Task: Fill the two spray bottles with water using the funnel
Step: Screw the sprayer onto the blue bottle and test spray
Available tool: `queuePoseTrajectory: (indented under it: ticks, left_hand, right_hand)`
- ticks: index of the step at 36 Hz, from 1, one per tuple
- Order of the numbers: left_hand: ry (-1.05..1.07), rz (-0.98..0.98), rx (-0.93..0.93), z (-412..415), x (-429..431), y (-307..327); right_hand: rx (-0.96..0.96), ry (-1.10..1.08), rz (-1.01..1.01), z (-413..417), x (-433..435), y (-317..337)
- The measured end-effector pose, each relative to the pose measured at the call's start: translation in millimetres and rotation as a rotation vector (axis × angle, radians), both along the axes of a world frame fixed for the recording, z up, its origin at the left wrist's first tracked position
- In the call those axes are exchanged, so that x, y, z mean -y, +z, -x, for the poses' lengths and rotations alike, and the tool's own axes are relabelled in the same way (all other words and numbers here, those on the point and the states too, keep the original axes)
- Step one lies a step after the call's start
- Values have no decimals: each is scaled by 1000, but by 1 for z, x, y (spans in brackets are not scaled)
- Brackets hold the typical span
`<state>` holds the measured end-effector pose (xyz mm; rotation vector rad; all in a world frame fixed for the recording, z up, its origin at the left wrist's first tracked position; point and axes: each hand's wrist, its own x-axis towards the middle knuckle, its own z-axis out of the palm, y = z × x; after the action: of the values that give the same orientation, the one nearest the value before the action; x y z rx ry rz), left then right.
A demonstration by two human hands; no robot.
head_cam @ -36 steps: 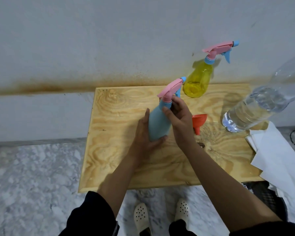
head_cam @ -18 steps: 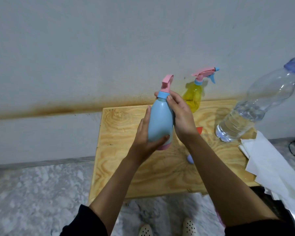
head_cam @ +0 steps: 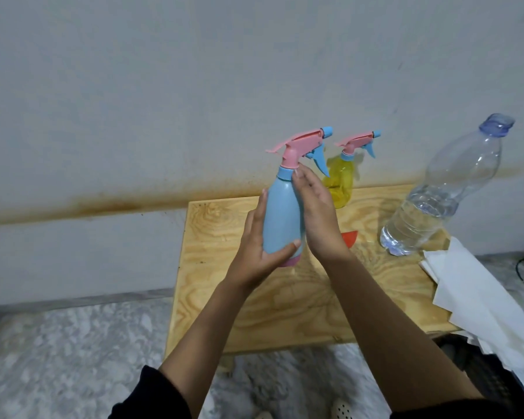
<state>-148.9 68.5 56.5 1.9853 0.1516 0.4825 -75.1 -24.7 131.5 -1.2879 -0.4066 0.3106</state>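
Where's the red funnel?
In the head view, the funnel sits on the wooden board, right of centre, between the right hand and the water bottle.

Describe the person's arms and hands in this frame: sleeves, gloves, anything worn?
Both the left hand and the right hand are bare: no gloves, and no rings, watch or bands show. The forearms are uncovered. The left sleeve and right sleeve are black fabric and end up by the elbows, at the bottom edge of the view. No markings show on the fabric.
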Motion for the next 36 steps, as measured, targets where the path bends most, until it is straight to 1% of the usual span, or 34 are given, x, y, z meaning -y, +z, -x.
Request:
queuePoseTrajectory:
  ticks: [5, 7, 9, 13, 18, 20, 23, 26, 31, 36]
  left_hand:
    - [-1, 12, 4, 0, 2, 1]
    - [-3, 15, 11, 0, 3, 3]
    - [4, 38, 11, 0, 3, 4]
    - [13, 39, 4, 1, 1, 4]
    - [11, 63, 14, 3, 1, 10]
    - [14, 68, 21, 3, 0, 12]
    - [23, 23, 32, 3, -1, 13]
    - [30, 19, 35, 1, -2, 14]
    - [26, -3, 47, 2, -2, 15]
    - [29, 7, 40, 3, 1, 17]
  right_hand:
    - [-72, -35, -47, 0, 2, -1]
    - [-55, -52, -27, 3, 3, -2]
    - [-36, -27, 9, 6, 5, -2]
    - [-73, 25, 16, 6, 4, 0]
    - [-129, 6, -79, 8, 0, 5]
    - [-110, 20, -61, 8, -1, 8]
    - [-81, 9, -21, 7, -4, 12]
    - [-66, -36, -39, 7, -6, 12]
    - [-90, 12, -24, 6, -4, 18]
    - [-92, -26, -67, 9, -3, 16]
